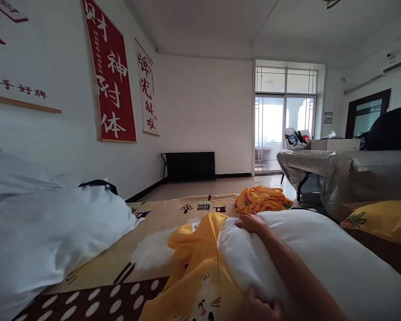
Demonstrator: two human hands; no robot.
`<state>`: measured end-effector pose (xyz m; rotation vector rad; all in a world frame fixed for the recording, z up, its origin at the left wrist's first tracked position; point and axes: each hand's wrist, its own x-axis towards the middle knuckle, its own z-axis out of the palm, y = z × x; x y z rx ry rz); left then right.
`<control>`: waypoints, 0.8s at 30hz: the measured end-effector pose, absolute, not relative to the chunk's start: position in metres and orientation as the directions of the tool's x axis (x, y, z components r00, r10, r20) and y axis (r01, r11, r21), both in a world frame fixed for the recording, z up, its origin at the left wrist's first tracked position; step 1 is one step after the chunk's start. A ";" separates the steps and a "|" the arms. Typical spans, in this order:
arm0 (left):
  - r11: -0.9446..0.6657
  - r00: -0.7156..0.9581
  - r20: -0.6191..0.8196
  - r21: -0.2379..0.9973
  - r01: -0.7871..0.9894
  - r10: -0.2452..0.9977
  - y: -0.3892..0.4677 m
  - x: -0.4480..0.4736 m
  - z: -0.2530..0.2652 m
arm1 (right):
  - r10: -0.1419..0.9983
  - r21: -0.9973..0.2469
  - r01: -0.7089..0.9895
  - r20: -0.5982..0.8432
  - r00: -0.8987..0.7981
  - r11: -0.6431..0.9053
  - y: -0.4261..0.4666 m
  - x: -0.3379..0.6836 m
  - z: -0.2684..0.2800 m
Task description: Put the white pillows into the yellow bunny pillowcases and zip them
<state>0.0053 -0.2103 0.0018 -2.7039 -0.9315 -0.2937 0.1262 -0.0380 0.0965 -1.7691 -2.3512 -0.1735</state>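
A white pillow (314, 236) lies on the right, its narrowed end against a yellow pillowcase (200, 263) printed with a cat face. The white end bunches where it meets the yellow cloth. My right hand (252, 224) reaches across the pillow, its fingers closed on the white fabric beside the cloth's edge. Low in the view, my left hand (260, 307) is partly cut off by the frame. Its curled fingers press at the near border of case and pillow, apparently gripping the yellow cloth. The inside of the pillowcase is hidden.
Beneath lies a patterned bedspread (160, 223). White bedding (60, 240) is heaped at left. A crumpled orange cloth (263, 198) rests at the far edge, and a yellow pillow (384, 220) at right. Beyond stand a plastic-wrapped table (341, 165) and a black panel (190, 166).
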 end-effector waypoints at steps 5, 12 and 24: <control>-0.733 0.774 0.357 -0.276 0.622 0.522 -0.196 0.013 0.021 | 0.936 -0.027 0.986 0.321 -0.145 0.162 -0.039 0.109 0.115; -0.896 0.822 0.483 -0.152 0.417 0.301 -0.227 0.001 0.065 | 0.913 -0.033 0.999 0.407 -0.018 0.035 -0.039 0.083 0.137; -0.301 0.313 0.525 -0.111 0.947 0.791 -0.142 -0.070 0.142 | 0.935 0.042 0.995 0.340 -0.097 0.087 -0.079 0.079 0.147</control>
